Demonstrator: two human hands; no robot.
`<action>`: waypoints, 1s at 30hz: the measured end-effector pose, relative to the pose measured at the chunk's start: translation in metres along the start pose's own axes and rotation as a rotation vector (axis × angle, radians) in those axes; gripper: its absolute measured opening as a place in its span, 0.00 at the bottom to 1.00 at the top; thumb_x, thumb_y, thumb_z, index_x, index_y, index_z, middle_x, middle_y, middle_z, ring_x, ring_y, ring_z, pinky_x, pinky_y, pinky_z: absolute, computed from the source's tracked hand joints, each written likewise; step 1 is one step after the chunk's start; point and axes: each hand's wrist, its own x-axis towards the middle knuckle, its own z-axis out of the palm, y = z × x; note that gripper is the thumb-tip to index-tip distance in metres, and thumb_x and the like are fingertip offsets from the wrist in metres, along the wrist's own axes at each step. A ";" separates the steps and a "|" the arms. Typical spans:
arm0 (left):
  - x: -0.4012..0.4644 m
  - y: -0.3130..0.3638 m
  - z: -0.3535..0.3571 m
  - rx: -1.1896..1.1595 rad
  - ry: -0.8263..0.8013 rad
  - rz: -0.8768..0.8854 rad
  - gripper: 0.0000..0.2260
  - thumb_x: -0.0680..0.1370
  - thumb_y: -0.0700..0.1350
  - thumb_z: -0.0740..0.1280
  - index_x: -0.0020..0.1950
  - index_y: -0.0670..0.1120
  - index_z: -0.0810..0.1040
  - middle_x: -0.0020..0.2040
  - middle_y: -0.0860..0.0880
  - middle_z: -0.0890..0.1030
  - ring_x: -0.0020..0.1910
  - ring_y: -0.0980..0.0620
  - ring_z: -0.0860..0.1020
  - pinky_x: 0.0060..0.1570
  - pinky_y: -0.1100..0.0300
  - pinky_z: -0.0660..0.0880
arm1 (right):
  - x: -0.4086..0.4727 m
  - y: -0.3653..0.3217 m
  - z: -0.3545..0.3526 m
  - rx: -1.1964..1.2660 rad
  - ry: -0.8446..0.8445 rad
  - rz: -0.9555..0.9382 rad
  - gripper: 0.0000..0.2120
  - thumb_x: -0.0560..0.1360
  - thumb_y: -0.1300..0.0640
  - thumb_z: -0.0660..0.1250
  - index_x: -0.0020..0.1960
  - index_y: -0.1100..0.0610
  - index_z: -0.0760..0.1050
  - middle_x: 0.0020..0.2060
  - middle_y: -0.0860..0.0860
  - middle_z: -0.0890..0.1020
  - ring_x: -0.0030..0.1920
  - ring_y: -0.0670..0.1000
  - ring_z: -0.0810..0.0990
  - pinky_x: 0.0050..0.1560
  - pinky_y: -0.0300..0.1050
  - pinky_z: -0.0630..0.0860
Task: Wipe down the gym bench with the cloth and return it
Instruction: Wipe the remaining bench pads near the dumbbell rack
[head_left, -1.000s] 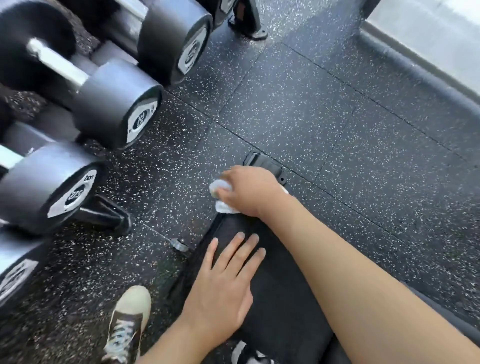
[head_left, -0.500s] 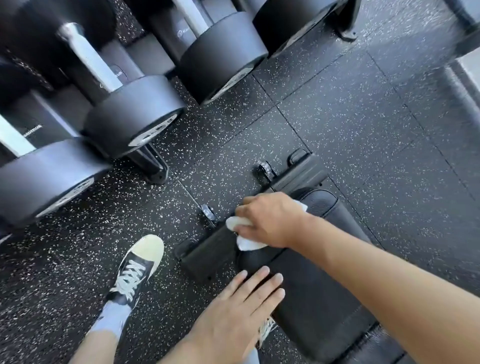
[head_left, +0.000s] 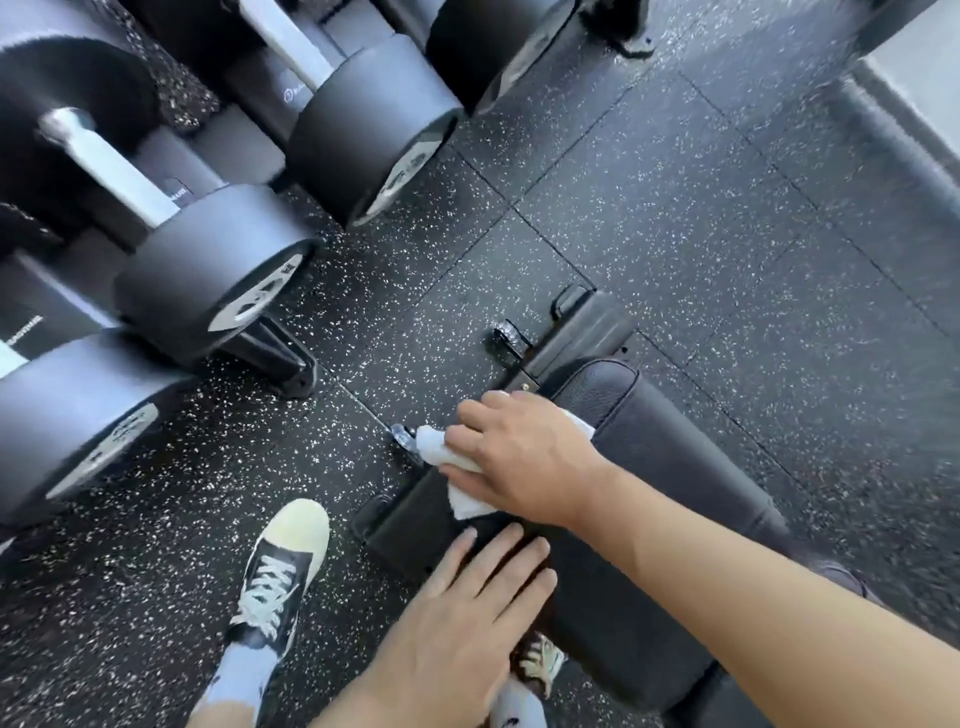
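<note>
Since the frame a second ago, the right hand (head_left: 524, 460) and its white cloth (head_left: 457, 467) have stayed at the far end of the black bench pad (head_left: 649, 467), while the view has swung so that more of the pad and the bench's floor bar (head_left: 571, 332) show. One cloth, one bench and two hands are in view. The right hand's fingers curl over the cloth and press it onto the pad's end; the cloth bulges out from under the fingers on the side towards the dumbbells (head_left: 218, 280), four of which sit on a rack left of the bench. The left hand (head_left: 462, 618) lies flat with fingers spread on the pad, just nearer than the cloth. One sneaker (head_left: 283, 571) stands left of the bench on the speckled floor (head_left: 675, 234).
</note>
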 end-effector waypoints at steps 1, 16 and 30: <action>0.005 -0.002 -0.008 -0.003 -0.007 0.017 0.27 0.74 0.49 0.62 0.74 0.51 0.77 0.79 0.48 0.71 0.78 0.44 0.69 0.74 0.42 0.62 | -0.006 0.015 -0.006 -0.010 0.047 0.017 0.15 0.82 0.44 0.64 0.44 0.54 0.75 0.40 0.52 0.75 0.38 0.56 0.74 0.37 0.51 0.69; 0.206 -0.005 -0.051 0.164 0.005 0.298 0.27 0.78 0.50 0.62 0.79 0.48 0.72 0.78 0.46 0.71 0.79 0.42 0.67 0.77 0.34 0.59 | -0.219 0.028 0.000 0.036 0.561 1.116 0.13 0.82 0.45 0.63 0.48 0.54 0.74 0.41 0.49 0.73 0.40 0.54 0.75 0.38 0.49 0.71; 0.224 0.009 -0.055 0.179 -0.014 0.357 0.29 0.75 0.51 0.64 0.76 0.46 0.75 0.76 0.47 0.74 0.74 0.42 0.73 0.74 0.37 0.64 | -0.202 0.078 0.003 0.305 0.593 1.482 0.14 0.83 0.44 0.59 0.49 0.54 0.72 0.45 0.52 0.78 0.44 0.59 0.79 0.39 0.51 0.67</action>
